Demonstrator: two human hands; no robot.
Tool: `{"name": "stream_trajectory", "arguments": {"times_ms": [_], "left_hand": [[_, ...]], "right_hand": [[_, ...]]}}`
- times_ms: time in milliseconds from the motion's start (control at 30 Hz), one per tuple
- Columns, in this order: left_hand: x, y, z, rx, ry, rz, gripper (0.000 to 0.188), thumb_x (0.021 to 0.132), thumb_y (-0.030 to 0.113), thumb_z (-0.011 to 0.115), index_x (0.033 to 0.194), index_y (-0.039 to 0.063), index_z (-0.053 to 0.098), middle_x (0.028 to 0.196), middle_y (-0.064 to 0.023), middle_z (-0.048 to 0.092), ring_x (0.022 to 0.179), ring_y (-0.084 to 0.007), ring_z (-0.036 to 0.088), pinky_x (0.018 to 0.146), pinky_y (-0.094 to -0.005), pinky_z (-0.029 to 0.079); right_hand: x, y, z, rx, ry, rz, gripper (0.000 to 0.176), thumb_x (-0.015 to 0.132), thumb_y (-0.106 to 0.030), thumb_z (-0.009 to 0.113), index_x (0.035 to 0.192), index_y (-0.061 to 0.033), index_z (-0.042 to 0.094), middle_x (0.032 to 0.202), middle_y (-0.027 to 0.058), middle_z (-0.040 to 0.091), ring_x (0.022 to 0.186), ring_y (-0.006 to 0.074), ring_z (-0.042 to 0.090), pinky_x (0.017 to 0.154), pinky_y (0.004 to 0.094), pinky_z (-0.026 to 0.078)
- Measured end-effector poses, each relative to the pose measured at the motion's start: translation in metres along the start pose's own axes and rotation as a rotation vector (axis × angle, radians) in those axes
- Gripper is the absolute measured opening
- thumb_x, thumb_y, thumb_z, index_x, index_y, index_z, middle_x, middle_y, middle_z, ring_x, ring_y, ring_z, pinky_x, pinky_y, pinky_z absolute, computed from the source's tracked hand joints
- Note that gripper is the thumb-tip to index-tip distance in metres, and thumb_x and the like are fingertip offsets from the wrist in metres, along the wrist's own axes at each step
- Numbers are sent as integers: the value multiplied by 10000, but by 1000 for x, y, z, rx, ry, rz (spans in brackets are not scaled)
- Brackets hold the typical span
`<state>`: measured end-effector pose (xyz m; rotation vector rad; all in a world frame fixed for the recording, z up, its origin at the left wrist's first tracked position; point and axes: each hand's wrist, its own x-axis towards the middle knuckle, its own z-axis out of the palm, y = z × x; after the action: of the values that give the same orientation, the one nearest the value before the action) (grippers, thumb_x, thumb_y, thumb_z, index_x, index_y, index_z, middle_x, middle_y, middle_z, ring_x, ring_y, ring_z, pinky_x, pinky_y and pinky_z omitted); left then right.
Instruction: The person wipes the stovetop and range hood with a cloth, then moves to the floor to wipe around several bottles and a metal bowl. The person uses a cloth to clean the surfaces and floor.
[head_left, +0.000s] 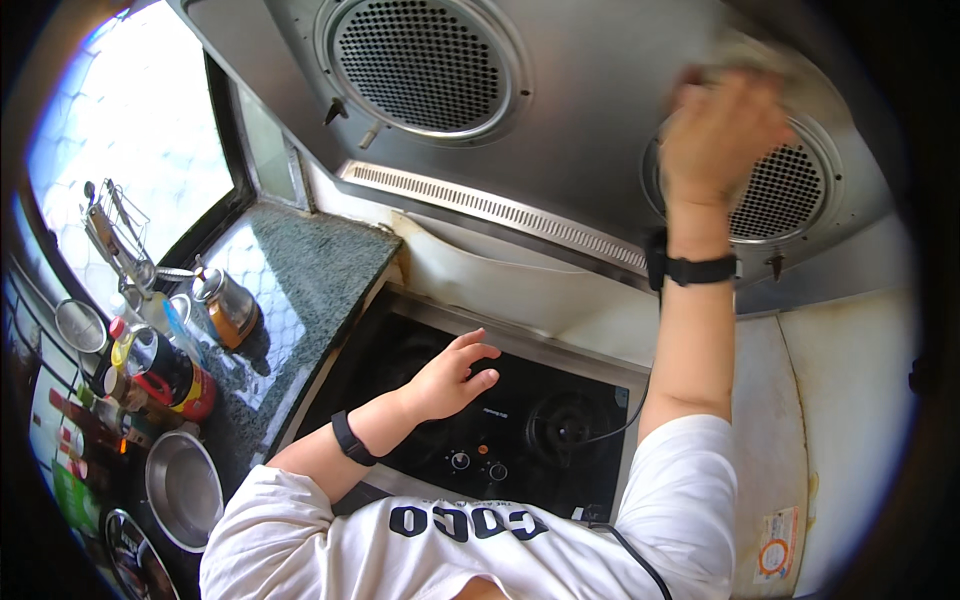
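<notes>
My right hand (724, 135) is raised to the underside of a stainless steel range hood (585, 97), over the upper left part of its right round filter grille (784, 195). The hand is blurred; a dark reddish thing shows at its fingers, too unclear to name, and whether the fingers are closed on it cannot be told. Lower down, my left hand (450, 375) hangs above the black gas hob (525, 442), fingers apart and holding nothing. Both wrists wear black bands. The hood's left round grille (420, 64) shows its full mesh.
On the green stone counter (322, 240) at the left stand a glass and metal pot (225, 304), a utensil rack (120, 225), sauce bottles (180, 382) and a metal bowl (184, 491). A black cable (634, 420) hangs near my right arm. A window (135, 112) lies behind the counter.
</notes>
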<state>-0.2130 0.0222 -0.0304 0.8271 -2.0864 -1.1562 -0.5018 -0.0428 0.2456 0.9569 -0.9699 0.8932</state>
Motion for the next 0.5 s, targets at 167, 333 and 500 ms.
{"name": "stream_trajectory", "arguments": {"times_ms": [167,333,500], "left_hand": [[-6,-4,-14,31,23,24,393,940,288,622,1263,70,573,1477,-233,361,961,-293,640,835,-354,525],[-16,-17,-30,42,59,4,397,937,285,624,1261,62,570,1470,-240,368,1033,-318,624,858,-364,519],[-10,-26,-38,39,139,78,396,932,276,629,1250,49,568,1458,-254,375,1171,-365,561,874,-374,514]], "right_hand": [[-123,-102,29,248,-468,-476,364,878,-322,583,1201,-157,616,1205,40,575,1314,285,417,1031,531,344],[-212,-57,11,219,-723,-673,294,860,-270,573,1101,-124,658,1144,19,626,1283,247,453,1009,453,371],[-82,-54,12,-30,-260,-260,444,846,-339,609,1250,-158,586,1378,137,499,1200,357,467,950,562,364]]}}
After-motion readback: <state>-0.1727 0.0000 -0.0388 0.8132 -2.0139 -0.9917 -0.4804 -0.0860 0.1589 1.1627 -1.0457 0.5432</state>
